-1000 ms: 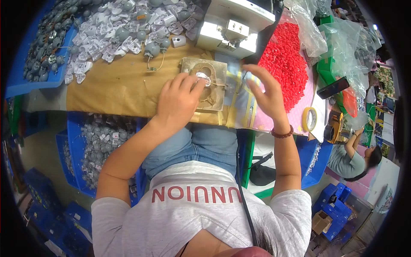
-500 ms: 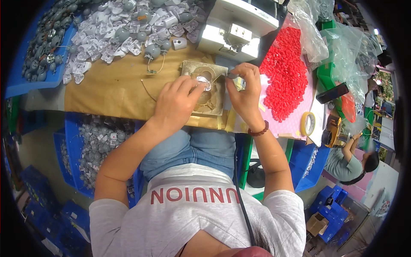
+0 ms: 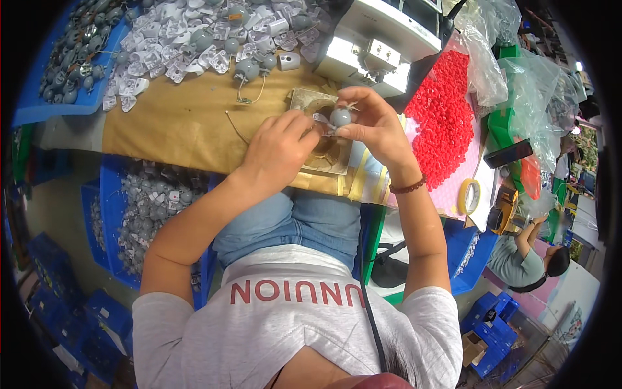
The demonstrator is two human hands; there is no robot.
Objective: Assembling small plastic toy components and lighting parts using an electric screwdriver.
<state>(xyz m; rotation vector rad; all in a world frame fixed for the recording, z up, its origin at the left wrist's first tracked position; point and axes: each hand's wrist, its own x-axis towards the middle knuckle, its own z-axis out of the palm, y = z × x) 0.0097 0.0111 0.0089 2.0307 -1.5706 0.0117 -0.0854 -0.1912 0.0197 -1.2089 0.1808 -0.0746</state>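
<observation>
My right hand (image 3: 382,126) pinches a smooth grey ball-shaped part (image 3: 340,117) between thumb and fingers, with a pale wire or strip at its top. My left hand (image 3: 280,148) is closed, its fingertips at a small white plastic piece (image 3: 320,118) that touches or nearly touches the ball. Both hands are above a square pale block (image 3: 300,99) with rounded hollows, which lies on the brown-covered table. The left fingers partly hide the block and the white piece.
White plastic shells (image 3: 175,48) and grey balls are heaped at the back left, beside a blue bin (image 3: 97,91). A white machine (image 3: 389,29) stands behind the block. To the right are red small parts (image 3: 440,117), a tape roll (image 3: 469,196) and a phone (image 3: 508,156). Another person (image 3: 521,262) sits far right.
My right hand has turned, and the grey ball now shows in its grip. The white piece, which lay over the block's hollow, is now up against the ball at my left fingertips. The view has shifted slightly.
</observation>
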